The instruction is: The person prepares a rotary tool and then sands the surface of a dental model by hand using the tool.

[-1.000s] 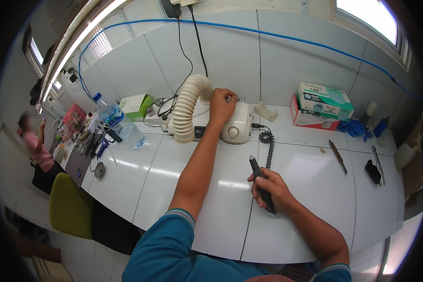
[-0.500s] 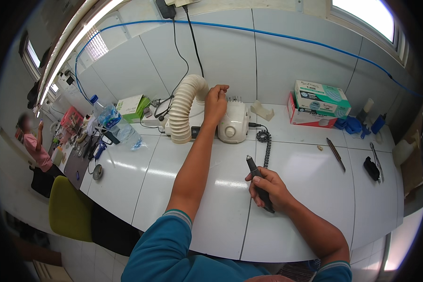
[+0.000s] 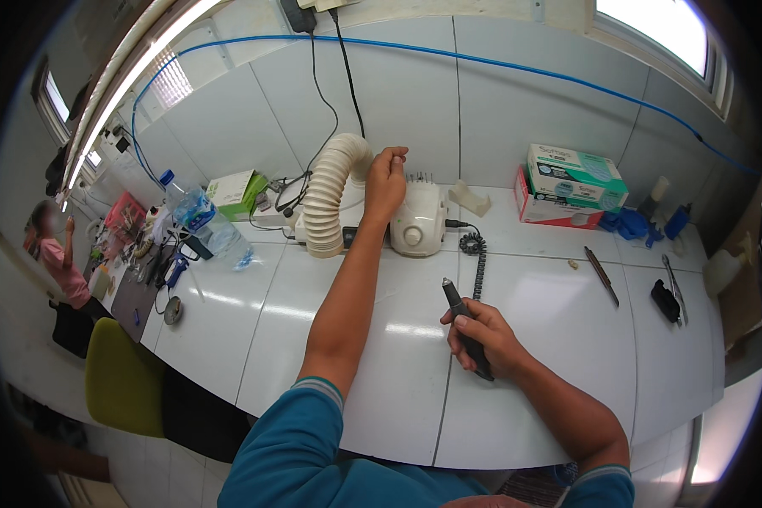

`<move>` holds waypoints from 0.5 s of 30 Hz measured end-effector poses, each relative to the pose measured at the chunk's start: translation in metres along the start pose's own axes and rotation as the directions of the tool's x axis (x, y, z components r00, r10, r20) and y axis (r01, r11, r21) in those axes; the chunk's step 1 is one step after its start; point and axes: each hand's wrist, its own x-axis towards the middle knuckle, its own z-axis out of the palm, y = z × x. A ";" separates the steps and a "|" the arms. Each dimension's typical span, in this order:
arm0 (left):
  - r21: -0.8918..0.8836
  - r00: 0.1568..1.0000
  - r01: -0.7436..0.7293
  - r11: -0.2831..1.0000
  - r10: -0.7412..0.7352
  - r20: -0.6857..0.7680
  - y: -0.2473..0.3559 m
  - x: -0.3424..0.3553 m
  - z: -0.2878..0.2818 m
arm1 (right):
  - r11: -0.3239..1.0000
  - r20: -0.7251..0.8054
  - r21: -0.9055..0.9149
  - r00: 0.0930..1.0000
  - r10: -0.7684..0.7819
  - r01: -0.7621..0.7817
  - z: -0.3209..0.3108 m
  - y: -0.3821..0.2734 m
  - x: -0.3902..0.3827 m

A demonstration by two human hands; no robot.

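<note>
My right hand (image 3: 493, 339) is closed around a dark rotary handpiece (image 3: 459, 305), which tilts with its metal tip up and away from me above the table. A coiled black cord (image 3: 480, 267) runs toward the white control unit (image 3: 420, 227), which has a round knob on its front. Several thin bits (image 3: 421, 178) stand upright on top of the unit. My left hand (image 3: 386, 182) reaches to the back, between the unit and a ribbed white hose (image 3: 326, 199). Its fingers are curled in beside the bits; whatever they hold is hidden.
Stacked glove or mask boxes (image 3: 574, 186) stand at the back right. Tweezers (image 3: 674, 288) and a brown pen-like tool (image 3: 601, 275) lie on the right. A water bottle (image 3: 216, 229) and a green box (image 3: 233, 193) stand at left. Another person (image 3: 63, 262) is at the far left.
Both hands keep nearly the same places and grips. The whole view has shifted very slightly.
</note>
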 end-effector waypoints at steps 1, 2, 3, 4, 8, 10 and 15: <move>-0.031 0.998 -0.046 0.998 0.044 -0.048 0.004 0.000 0.002 | 1.000 0.011 0.015 1.000 0.005 -0.006 -0.001 0.001 0.000; -0.061 0.992 -0.093 0.994 0.086 -0.096 0.011 0.000 0.004 | 1.000 0.021 0.029 1.000 0.010 -0.011 -0.002 0.001 0.000; -0.068 0.991 -0.095 0.993 0.089 -0.095 0.017 0.000 0.004 | 1.000 0.015 0.025 1.000 0.009 -0.009 -0.001 0.000 -0.001; -0.080 0.981 -0.163 0.983 0.153 -0.120 0.024 0.000 0.002 | 1.000 -0.006 -0.030 1.000 -0.003 0.003 0.002 -0.001 -0.002; -0.178 0.962 -0.256 0.950 0.233 -0.144 0.083 -0.013 -0.011 | 0.972 -0.147 -0.232 0.989 -0.005 -0.029 0.010 -0.005 -0.004; -0.235 0.947 -0.313 0.920 0.284 -0.151 0.099 -0.016 -0.024 | 0.979 -0.141 -0.203 0.989 -0.038 0.009 0.008 0.002 0.000; -0.128 0.919 -0.384 0.914 0.366 -0.142 0.107 -0.021 -0.029 | 0.978 -0.205 -0.148 0.963 -0.177 0.148 0.016 0.009 -0.002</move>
